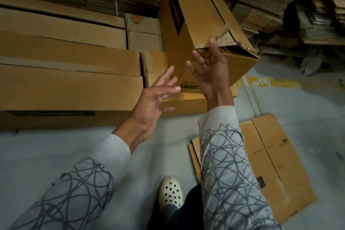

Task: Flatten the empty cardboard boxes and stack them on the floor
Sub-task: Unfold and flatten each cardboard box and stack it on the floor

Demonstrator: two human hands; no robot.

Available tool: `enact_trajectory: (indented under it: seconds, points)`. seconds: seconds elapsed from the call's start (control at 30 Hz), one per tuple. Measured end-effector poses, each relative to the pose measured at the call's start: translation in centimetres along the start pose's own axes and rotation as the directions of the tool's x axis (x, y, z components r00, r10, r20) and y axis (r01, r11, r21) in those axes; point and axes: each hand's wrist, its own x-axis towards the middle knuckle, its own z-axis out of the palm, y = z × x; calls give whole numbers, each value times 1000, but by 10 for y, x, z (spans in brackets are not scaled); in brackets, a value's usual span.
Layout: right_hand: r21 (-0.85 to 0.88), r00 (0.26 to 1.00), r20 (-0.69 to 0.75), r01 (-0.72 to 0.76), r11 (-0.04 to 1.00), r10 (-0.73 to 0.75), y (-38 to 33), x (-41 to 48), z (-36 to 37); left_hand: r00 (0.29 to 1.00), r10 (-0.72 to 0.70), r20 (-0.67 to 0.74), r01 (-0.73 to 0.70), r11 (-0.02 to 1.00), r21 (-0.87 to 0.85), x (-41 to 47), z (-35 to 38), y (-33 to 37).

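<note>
The cardboard box (194, 24) stands tilted just beyond the fingertips. Its long axis runs from its open end beside the right hand (212, 73) up and away toward the top of the view, and the opening faces down and to the right. It is smooth brown corrugated board, a long rectangular carton with a black printed label on the face left of the fingers and frayed, torn liner along the flap edges at the opening. The right hand is raised, palm toward the box, with its fingers (212, 43) straight and spread; the topmost fingertip reaches the ragged flap edge, though whether it touches cannot be told. The left hand (155, 102) is lower, palm turned up and inward, with its fingers (164, 76) splayed and relaxed, just short of the box's lower corner and holding nothing. Flattened boxes (276, 164) lie on the grey floor (298, 99), partly under the right forearm. Long closed cartons (65, 87) lie left of the left fingers.
</note>
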Motion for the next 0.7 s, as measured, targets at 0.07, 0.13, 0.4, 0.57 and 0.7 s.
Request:
enact_trajectory:
  seconds: [0.07, 0.13, 0.4, 0.57, 0.7]
  points:
    - [-152, 998, 56, -2, 988, 11, 5, -1, 8, 1000, 3, 4, -3, 1000, 16, -8, -1, 3]
    - [-175, 991, 128, -8, 985, 31, 6, -1, 14, 1000, 13, 6, -13, 999, 37, -17, -5, 4]
    - [-645, 977, -58, 119, 755, -203, 17, 24, 23, 997, 53, -52, -48, 994, 100, -64, -22, -3]
    - [-476, 985, -89, 91, 875, -150, 46, -11, 10, 997, -20, -78, 34, 984, 177, -80, -17, -18]
    - [-482, 969, -97, 155, 862, -228, 33, -91, 19, 952, -170, -255, 215, 964, 157, -94, -18, -32]
